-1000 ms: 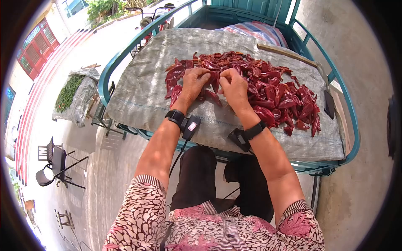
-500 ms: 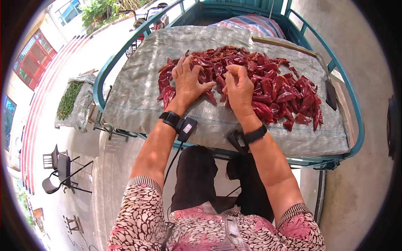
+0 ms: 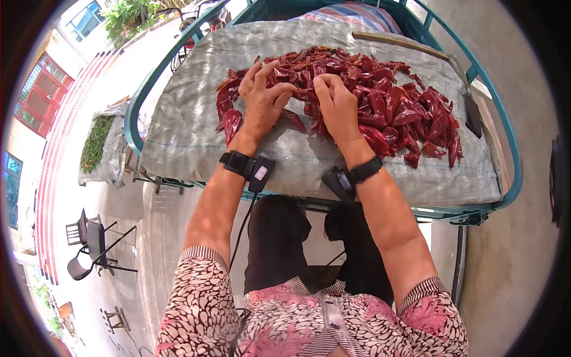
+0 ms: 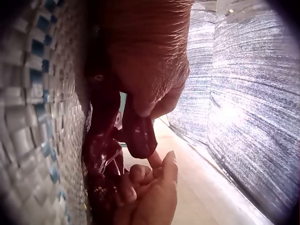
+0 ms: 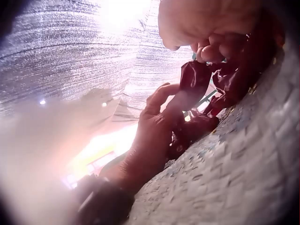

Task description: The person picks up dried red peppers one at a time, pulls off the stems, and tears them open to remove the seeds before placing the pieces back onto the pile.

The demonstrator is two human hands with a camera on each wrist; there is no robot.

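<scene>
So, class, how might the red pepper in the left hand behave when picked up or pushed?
The red pepper in the left hand may feel slippery, since its skin has a sheen. It could bend or dent under pressure, as other peppers nearby look creased.

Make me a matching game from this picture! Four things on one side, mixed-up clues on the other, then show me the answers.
Things:
1. red peppers
2. left hand
3. folding chair
4. wooden strip

Clues:
A. black, out at the left side of the head view
B. brown, lying along the far edge of the grey sheet
C. heaped on the sheet
D. pinching one pepper

Right pairs: 1-C, 2-D, 3-A, 4-B
</scene>
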